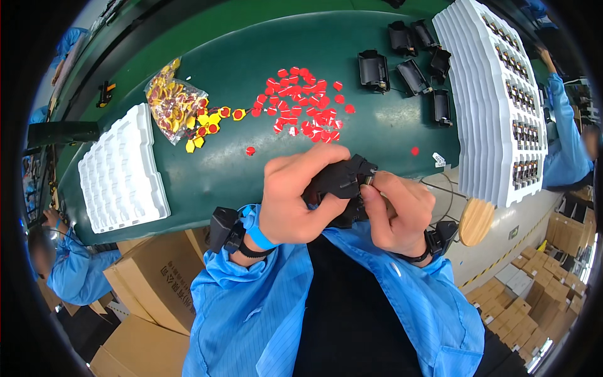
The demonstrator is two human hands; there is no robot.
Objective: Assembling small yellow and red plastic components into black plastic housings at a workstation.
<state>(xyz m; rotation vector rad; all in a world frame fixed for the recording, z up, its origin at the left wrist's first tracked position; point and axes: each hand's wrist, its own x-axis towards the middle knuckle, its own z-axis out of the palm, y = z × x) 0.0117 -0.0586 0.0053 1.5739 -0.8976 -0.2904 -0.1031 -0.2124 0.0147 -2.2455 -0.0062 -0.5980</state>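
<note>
Just above the table's near edge, my left hand (290, 198) is wrapped round a black plastic housing (339, 180). At the housing's right end, the thumb and forefinger of my right hand (402, 210) pinch a small metallic piece (369, 180), which touches the housing. My fingers hide much of both parts. Beyond my hands, many round red stickers (295, 103) lie scattered on the green table (220, 176). Several similar black housings (374, 70), open side up, rest at the far right of it.
A clear bag (173, 100) of yellow-and-red pieces lies at left, beside a white moulded tray (122, 173). Stacked white trays (465, 94) with small parts stand at right. Cardboard boxes (154, 283) and a wooden stool (476, 221) are below. People in blue sleeves (78, 270) work on both sides.
</note>
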